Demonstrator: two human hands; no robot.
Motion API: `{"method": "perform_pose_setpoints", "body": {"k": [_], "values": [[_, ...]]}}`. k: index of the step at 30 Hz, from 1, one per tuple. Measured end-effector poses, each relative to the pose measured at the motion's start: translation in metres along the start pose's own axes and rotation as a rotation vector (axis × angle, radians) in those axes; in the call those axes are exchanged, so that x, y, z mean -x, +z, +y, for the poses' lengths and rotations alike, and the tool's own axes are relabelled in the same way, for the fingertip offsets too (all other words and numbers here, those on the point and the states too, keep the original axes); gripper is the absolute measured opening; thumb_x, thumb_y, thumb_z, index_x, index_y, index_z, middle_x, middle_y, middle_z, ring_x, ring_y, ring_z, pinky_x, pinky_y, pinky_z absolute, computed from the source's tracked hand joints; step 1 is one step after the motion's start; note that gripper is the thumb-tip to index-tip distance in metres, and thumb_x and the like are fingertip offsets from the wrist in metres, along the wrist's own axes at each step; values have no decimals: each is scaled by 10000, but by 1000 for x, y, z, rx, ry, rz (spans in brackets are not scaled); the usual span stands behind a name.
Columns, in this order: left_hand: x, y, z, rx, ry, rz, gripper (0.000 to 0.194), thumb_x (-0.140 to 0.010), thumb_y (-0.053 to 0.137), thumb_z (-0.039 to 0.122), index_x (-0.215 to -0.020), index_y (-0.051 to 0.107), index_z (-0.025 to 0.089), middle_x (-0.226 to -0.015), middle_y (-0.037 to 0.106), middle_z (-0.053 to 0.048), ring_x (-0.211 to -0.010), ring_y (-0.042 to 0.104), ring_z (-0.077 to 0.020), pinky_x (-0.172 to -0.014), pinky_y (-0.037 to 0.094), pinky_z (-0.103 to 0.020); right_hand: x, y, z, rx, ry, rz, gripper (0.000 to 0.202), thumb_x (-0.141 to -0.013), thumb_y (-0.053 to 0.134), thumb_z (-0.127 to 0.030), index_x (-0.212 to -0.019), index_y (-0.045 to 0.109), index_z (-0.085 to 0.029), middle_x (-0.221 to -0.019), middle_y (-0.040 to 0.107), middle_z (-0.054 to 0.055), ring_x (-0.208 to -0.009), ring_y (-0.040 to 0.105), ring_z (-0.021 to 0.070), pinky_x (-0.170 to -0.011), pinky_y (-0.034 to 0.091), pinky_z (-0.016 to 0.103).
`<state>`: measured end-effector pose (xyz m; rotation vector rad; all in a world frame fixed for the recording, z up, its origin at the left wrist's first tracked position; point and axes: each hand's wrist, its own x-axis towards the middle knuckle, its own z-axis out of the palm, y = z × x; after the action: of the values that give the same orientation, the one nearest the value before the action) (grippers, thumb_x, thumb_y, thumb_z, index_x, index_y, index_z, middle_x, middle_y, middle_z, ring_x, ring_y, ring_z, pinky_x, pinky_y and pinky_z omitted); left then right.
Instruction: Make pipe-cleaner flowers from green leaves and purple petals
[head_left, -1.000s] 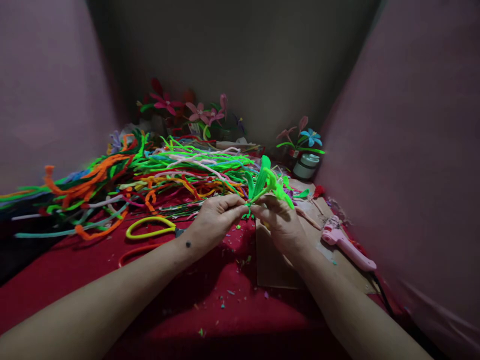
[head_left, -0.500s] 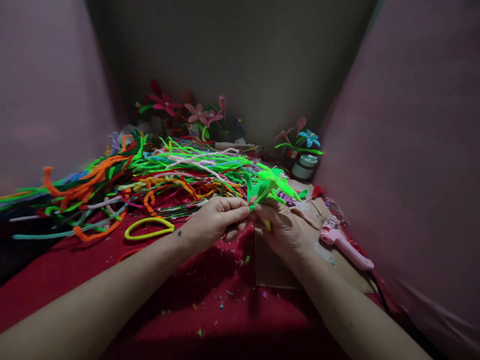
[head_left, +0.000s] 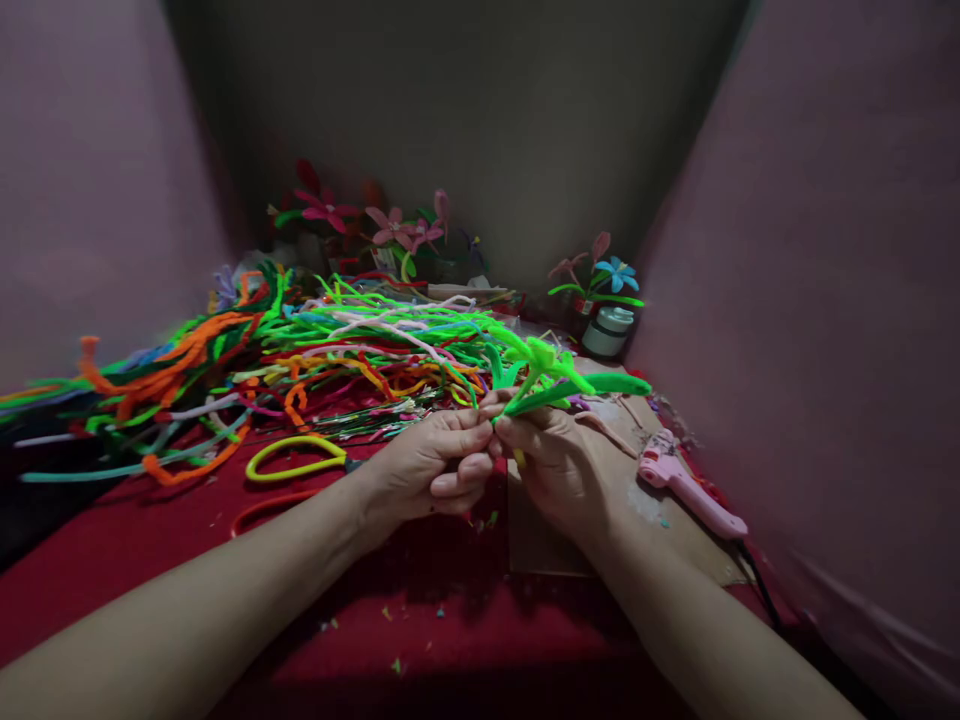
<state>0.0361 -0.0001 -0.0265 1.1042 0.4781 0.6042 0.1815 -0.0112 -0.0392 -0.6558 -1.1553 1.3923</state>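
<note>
Both hands meet near the middle of the view, fingertips almost touching. My left hand (head_left: 439, 462) pinches the lower end of a bunch of green fuzzy leaves (head_left: 551, 393), its other fingers curled. From the right, my right hand (head_left: 559, 465) grips the same bunch at its base with thumb and fingers. One long dark green leaf points right over my right hand, and another stands upright. Just behind them shows a bright lime-green fuzzy flower shape (head_left: 541, 357); its lower end is hidden by the fingers.
A pile of coloured pipe cleaners (head_left: 390, 325) covers the back left. Yellow-handled scissors (head_left: 296, 440) lie left of my left hand. At the right a pink glue gun (head_left: 690, 485) rests on a board (head_left: 551, 540). Behind are a white jar (head_left: 608, 333) and fuzzy flowers (head_left: 390, 228).
A long dark green leaf now stretches out to the right over my right hand, separate from the upright one. My left hand has shifted slightly, and its lower fingers are more curled.
</note>
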Motion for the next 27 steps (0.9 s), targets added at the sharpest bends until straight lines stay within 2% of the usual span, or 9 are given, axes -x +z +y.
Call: {"method": "perform_pose_setpoints", "body": {"k": [2,6,8,9,11,14,18,24,27], "values": [[0,0,0,-188,46,96,233,-828,472,378,-743,523,167,-437,353,86,-308,196,-34,-332,214,-174,0,1,1,35,-39,46,129,-717,624,-288,-826,680,-247,-738,659,-16,-759,581,174,-738,432,319],[-1,1,-5,-832,421,458,122,-787,529,259,-762,592,157,-578,486,29,-513,430,-71,-516,339,-198,-1,4,0,132,-120,135,131,-743,596,-284,-832,685,-247,-710,660,-23,-808,578,179,-793,424,326],[-1,2,-7,-957,515,515,112,-779,524,225,-733,604,161,-590,480,27,-547,422,-75,-548,335,-203,-1,6,-2,154,-148,142,123,-730,613,-269,-822,690,-238,-717,662,-21,-815,573,180,-798,423,328],[-1,2,-7,-927,489,513,131,-788,511,229,-723,601,160,-566,457,33,-522,399,-70,-522,320,-200,-1,6,-3,159,-158,138,116,-716,630,-258,-811,692,-233,-723,662,-18,-806,571,179,-791,425,328],[-2,3,-6,-709,338,457,175,-811,494,266,-704,575,155,-509,405,51,-440,335,-54,-438,265,-188,-1,4,-6,160,-143,109,116,-686,662,-239,-795,697,-225,-745,662,-12,-785,568,174,-772,431,326],[-1,5,0,-249,96,270,204,-811,521,315,-688,521,153,-467,388,72,-345,246,-24,-358,187,-164,-1,-1,-11,181,-102,60,138,-638,708,-224,-776,705,-230,-768,653,-10,-763,556,161,-757,432,317],[1,2,0,99,-10,33,155,-804,549,288,-739,541,148,-456,369,90,-297,160,1,-323,211,-141,-1,-6,-20,174,-99,-5,141,-617,730,-212,-750,716,-259,-770,650,-9,-743,553,159,-719,439,310],[7,-2,-3,156,-90,-218,193,-810,526,306,-712,566,144,-434,315,92,-279,141,-8,-304,263,-164,7,-2,-24,56,37,-124,123,-587,736,-250,-707,714,-240,-795,647,12,-614,549,140,-545,448,281],[7,3,3,-87,-4,-75,243,-819,504,361,-707,560,153,-437,360,73,-304,238,-31,-341,257,-174,6,-2,-18,-3,6,-75,96,-640,688,-225,-733,707,-240,-746,640,0,-596,537,124,-575,448,275]]}}
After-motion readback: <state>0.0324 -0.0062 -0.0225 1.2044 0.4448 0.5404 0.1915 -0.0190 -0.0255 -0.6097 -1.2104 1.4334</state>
